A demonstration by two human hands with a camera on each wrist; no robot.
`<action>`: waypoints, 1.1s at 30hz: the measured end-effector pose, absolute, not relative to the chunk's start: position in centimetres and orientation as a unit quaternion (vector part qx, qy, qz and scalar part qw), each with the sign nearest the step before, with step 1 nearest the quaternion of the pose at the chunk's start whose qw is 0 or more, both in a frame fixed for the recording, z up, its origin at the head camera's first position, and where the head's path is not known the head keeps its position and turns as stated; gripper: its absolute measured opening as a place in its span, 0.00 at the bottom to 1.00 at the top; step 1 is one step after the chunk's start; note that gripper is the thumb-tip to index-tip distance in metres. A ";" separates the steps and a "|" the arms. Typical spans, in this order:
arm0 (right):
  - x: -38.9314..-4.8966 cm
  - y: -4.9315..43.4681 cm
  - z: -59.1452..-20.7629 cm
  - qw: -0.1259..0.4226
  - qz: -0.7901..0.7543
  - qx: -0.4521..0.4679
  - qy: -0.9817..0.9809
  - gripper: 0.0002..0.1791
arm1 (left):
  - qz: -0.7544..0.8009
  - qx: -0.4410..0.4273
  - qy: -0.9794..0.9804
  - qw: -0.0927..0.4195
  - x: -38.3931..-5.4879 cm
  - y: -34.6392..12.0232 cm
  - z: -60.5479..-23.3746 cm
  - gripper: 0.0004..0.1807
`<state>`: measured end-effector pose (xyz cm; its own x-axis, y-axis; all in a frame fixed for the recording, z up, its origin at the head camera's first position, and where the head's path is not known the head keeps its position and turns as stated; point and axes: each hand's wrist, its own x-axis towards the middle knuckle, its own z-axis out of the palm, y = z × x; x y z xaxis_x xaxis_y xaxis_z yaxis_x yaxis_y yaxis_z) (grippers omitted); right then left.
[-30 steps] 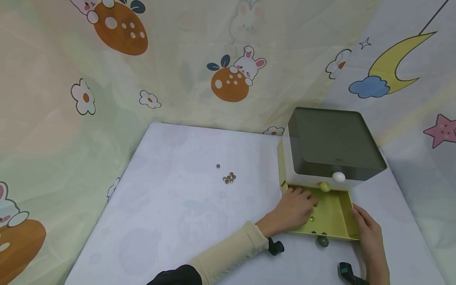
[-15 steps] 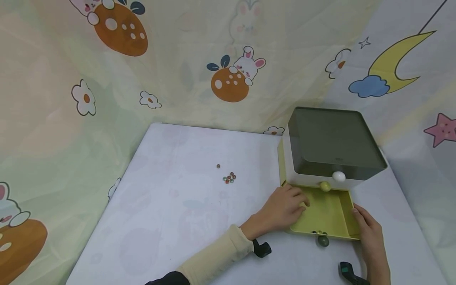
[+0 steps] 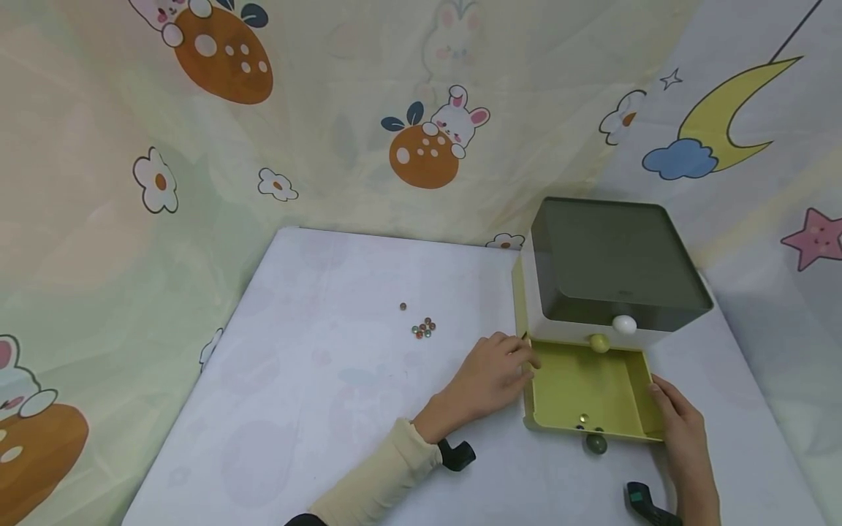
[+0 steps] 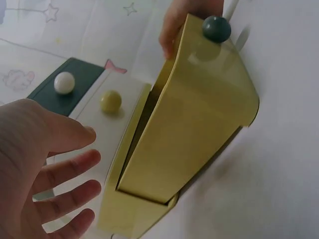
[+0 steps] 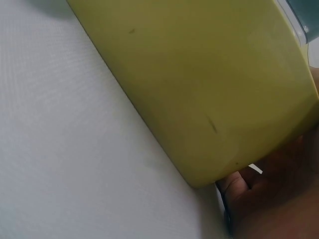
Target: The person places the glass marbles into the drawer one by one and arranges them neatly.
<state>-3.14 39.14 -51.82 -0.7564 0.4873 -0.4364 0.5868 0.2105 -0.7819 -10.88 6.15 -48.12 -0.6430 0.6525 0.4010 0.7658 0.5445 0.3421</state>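
A yellow-green drawer (image 3: 608,383) is pulled out of the small cabinet (image 3: 612,256) at the right of the table. My right hand (image 3: 684,431) grips its right side, thumb at the rim. My left hand (image 3: 496,372) is at the drawer's left edge, its fingertips overlapping the rim in the head view. In the left wrist view that left hand (image 4: 55,169) has spread fingers and holds nothing. A few small shiny marbles (image 3: 583,418) lie inside by the drawer's front wall, which carries a dark green knob (image 3: 596,443). Several more marbles (image 3: 424,329) lie in a cluster on the table.
One marble (image 3: 403,307) sits apart, behind the cluster. The cabinet has a dark see-through top, a white knob (image 3: 624,325) and a yellow-green knob (image 3: 599,343) above the pulled-out drawer. A patterned cloth (image 3: 329,131) hangs behind the white table (image 3: 316,409).
My left hand has drawn back leftward from inside the drawer to its left edge. A marble in the drawer has shifted near the front wall. My right hand stays at the drawer's right side.
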 end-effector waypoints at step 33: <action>-3.3 39.0 -51.8 0.047 -0.517 0.358 0.776 0.39 | -0.355 -0.352 -0.861 0.092 -14.8 -3.9 -49.6 0.11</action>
<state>-3.35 39.00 -51.83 -0.7388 0.5083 -0.4426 0.6045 0.2093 -0.7687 -14.78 -3.85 -49.63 -0.7354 0.5410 0.4081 0.6715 0.5009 0.5460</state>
